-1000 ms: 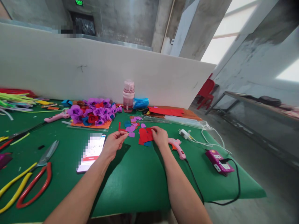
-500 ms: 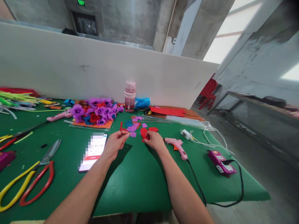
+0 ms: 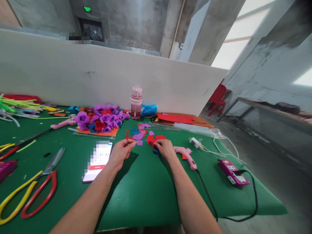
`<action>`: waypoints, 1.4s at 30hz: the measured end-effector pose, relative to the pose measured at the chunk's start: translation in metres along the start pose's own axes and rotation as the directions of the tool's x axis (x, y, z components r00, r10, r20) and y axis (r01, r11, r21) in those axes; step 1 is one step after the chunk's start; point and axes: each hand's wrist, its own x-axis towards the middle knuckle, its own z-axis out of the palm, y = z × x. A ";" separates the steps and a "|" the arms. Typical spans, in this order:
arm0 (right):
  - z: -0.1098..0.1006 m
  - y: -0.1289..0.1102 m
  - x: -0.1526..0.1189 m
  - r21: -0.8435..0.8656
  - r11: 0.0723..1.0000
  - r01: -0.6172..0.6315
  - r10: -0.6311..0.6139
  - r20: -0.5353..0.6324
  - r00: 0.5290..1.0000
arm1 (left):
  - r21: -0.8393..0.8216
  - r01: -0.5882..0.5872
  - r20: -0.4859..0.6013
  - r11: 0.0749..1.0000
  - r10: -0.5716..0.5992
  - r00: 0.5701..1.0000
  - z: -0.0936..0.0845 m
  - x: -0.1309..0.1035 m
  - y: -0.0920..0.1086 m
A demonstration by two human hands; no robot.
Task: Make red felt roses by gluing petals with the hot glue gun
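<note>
My left hand [image 3: 122,151] pinches a small red strip [image 3: 127,134] that stands up above its fingers. The fingers of my right hand [image 3: 163,147] are closed at the edge of the red paper pieces [image 3: 150,139], with a bit of blue just under the fingertips. Purple paper pieces [image 3: 139,142] lie between and beyond my hands. A pink glue gun [image 3: 186,155] rests just right of my right hand, and a phone [image 3: 98,162] lies left of my left forearm.
Purple, red and blue paper flowers [image 3: 104,118] are piled at the back left. Large scissors [image 3: 50,167] lie at the left. A pink bottle [image 3: 136,104] stands at the back; a purple power box [image 3: 232,173] sits at the right.
My right hand has moved slightly right and down, with its fingers now closed at the red pieces' lower edge, where blue shows. My left hand still pinches the red strip.
</note>
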 end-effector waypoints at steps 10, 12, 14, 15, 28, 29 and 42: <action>-0.005 0.005 0.004 0.705 0.683 -0.192 0.299 -0.030 0.954 | 0.014 -0.011 0.006 1.000 0.010 1.000 -0.001 -0.001 0.001; -0.005 0.004 0.004 0.801 0.557 -0.221 0.310 0.046 0.950 | 0.023 -0.003 0.016 1.000 0.002 1.000 -0.001 0.000 0.000; -0.005 0.000 0.003 0.851 0.469 -0.235 0.295 0.099 0.950 | 0.036 0.020 0.018 0.999 -0.021 1.000 0.000 -0.001 0.000; -0.004 -0.003 0.002 0.871 0.426 -0.243 0.280 0.129 0.951 | 0.044 0.033 0.014 0.998 -0.033 0.999 0.001 -0.001 0.001; 0.012 -0.042 -0.012 0.878 0.390 -0.278 -0.011 0.307 0.952 | 0.074 -0.020 -0.064 0.997 0.024 0.998 0.009 -0.001 -0.005; 0.011 -0.040 -0.012 0.885 0.379 -0.268 -0.019 0.297 0.955 | 0.074 -0.028 -0.066 0.997 0.032 0.997 0.009 -0.001 -0.006; 0.011 -0.045 -0.014 0.838 0.472 -0.273 -0.043 0.332 0.942 | 0.036 0.046 -0.056 0.998 -0.044 0.997 0.007 0.000 -0.008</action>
